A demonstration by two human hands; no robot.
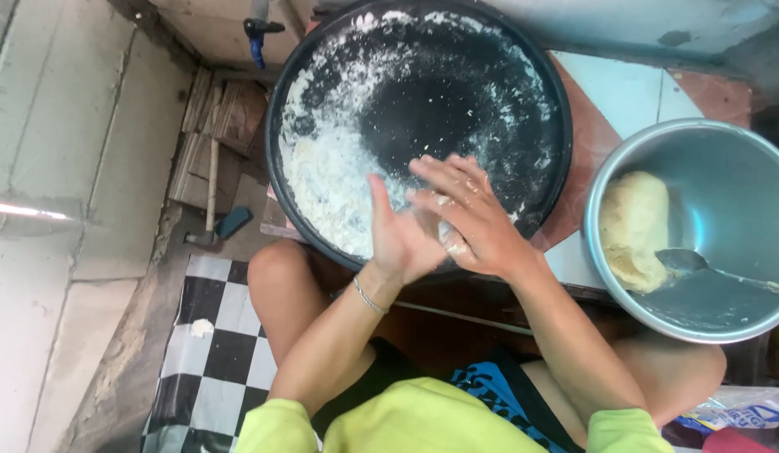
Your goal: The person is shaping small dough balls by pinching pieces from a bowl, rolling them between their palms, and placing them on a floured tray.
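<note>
The left hand (403,239) and right hand (469,216) were pressed palm to palm over the near rim of the tray (282,101), fingers stretched out, with a small lump of dough (450,241) squeezed between them. Only a pale edge of it showed, so its shape was hard to judge; it looked like a ball being rolled. The step in hand seemed to be shaping one piece, and the next move would call for setting it down on the flour (330,168) spread over the tray's left half, keeping the palms flat until then.

To the right stood a steel bowl (742,168) holding the larger mass of dough (633,228) and a spoon (687,262), well apart from the hands. A bracelet (368,296) sat on the left wrist. A checked mat (213,352) lay under the knees. Nothing stood between hands and tray.
</note>
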